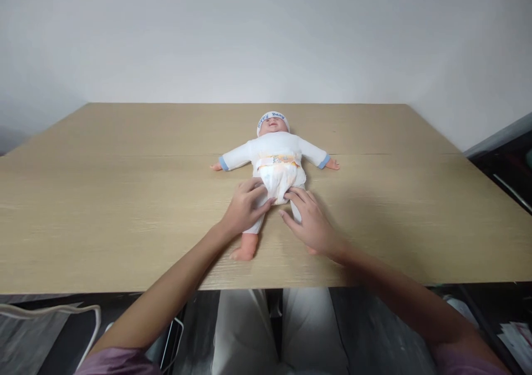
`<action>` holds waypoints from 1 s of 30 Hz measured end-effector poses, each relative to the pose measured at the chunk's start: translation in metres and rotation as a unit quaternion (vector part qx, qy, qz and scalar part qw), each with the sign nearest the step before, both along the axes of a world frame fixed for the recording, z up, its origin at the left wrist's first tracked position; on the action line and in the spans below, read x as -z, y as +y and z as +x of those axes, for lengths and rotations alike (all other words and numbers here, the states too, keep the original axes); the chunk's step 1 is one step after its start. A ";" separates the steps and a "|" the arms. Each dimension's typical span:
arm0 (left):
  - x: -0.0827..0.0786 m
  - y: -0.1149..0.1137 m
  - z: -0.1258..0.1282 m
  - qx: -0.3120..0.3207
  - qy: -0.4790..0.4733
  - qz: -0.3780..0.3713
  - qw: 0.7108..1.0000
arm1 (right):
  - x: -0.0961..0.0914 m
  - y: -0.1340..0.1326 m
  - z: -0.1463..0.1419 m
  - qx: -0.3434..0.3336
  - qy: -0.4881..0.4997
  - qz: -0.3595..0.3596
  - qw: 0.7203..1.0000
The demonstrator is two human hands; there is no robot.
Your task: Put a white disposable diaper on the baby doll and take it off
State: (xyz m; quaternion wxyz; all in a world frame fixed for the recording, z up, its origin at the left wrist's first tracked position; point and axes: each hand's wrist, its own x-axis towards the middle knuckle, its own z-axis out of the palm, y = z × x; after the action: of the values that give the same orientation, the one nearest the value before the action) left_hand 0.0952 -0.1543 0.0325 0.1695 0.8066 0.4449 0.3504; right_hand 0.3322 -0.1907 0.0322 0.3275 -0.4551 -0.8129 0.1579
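A baby doll (276, 145) in white clothes with blue cuffs lies on its back, head away from me and arms spread. Around its hips is a white diaper (279, 178) with an orange-edged printed waistband. My left hand (246, 206) is closed at the diaper's left leg edge, its thumb and fingers bent about the fabric there. On the other leg edge rest the fingertips of my right hand (310, 220), with the thumb held apart from them, so that hand is open. The right hand covers most of the doll's leg on that side.
The doll lies on a wide wooden table (145, 198), near its front edge. A plain pale wall (266, 37) stands behind. White cables (54, 310) hang below the table at left. A dark object (507, 164) stands at the right edge.
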 end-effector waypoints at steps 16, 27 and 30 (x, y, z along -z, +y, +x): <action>0.009 0.004 0.002 -0.035 -0.117 -0.065 0.990 | -0.009 0.009 -0.001 0.018 0.078 -0.052 0.995; 0.021 0.003 0.003 -0.054 -0.314 -0.193 0.928 | -0.007 0.025 0.013 0.099 0.131 -0.075 0.984; 0.018 0.001 -0.001 -0.057 -0.250 -0.182 0.949 | -0.014 0.020 0.012 0.097 0.091 -0.056 0.990</action>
State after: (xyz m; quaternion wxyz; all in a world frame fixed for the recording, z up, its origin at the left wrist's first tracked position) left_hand 0.0940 -0.1530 0.0142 0.3991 0.6216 0.4898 0.4630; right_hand 0.3446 -0.1709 0.0465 0.3876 -0.5335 -0.7215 0.2110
